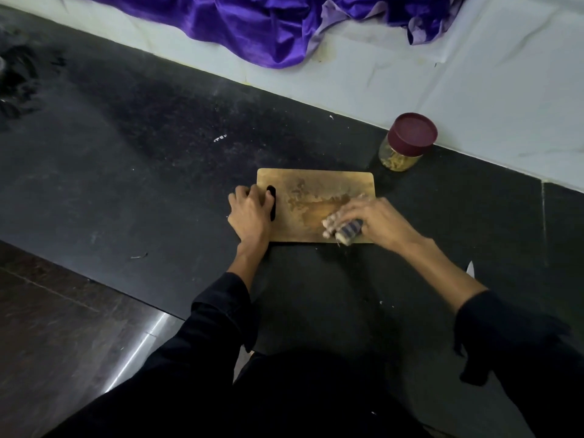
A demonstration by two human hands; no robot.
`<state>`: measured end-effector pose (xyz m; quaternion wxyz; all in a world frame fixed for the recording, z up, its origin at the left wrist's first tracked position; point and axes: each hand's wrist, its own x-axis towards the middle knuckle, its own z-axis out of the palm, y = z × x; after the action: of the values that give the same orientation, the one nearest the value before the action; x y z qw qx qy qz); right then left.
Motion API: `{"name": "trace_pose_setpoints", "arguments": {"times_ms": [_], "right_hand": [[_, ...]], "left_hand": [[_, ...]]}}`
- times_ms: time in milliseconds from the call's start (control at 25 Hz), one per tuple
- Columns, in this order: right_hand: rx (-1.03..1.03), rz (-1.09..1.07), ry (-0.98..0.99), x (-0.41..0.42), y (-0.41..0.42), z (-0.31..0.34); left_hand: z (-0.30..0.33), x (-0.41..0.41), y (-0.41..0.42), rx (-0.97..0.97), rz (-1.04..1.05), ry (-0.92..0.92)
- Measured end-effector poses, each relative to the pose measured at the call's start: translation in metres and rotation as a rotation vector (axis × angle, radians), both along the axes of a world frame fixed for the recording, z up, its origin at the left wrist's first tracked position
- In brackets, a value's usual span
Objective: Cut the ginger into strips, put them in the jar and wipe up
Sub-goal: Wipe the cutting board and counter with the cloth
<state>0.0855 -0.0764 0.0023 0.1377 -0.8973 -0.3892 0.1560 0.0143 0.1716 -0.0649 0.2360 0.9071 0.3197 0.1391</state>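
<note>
A tan cutting board (316,188) with a wet, stained surface lies on the dark counter (142,147). My left hand (249,213) grips the board's left end, thumb through its handle slot. My right hand (369,219) holds a striped cloth (349,232) bunched against the board's near right corner. A glass jar (403,150) with ginger strips inside stands behind the board's far right corner, its maroon lid on. A knife tip (471,268) shows to the right, beside my right forearm.
A white ledge (474,99) runs along the back of the counter, with a purple cloth (268,23) draped over it. Dark clutter sits at the far left (19,77). Small white scraps dot the counter.
</note>
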Motion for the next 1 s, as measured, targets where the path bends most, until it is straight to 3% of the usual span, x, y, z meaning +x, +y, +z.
{"name": "trace_pose_setpoints", "arguments": {"times_ms": [160,320,480,680,800,1000], "right_hand": [[0.107,-0.108,-0.102,0.031,0.046,0.012],[-0.012,-0.057,-0.073,0.042,0.089,0.006],[-0.022,0.038,0.006,0.015,0.031,-0.016],[-0.096,0.001,0.069,-0.034,-0.039,0.000],[-0.053,-0.072,0.134,-0.019,-0.025,0.020],[-0.019,-0.206,0.054,0.054,0.026,0.006]], "left_hand": [[-0.002,0.004,0.001,-0.025,-0.027,0.021],[-0.006,0.004,0.001,-0.053,-0.005,0.012],[-0.011,0.007,0.001,-0.006,-0.021,0.079],[-0.014,0.009,0.001,0.008,-0.026,0.087],[-0.014,0.009,0.002,0.018,-0.024,0.106],[-0.013,0.009,0.001,0.013,-0.033,0.092]]}}
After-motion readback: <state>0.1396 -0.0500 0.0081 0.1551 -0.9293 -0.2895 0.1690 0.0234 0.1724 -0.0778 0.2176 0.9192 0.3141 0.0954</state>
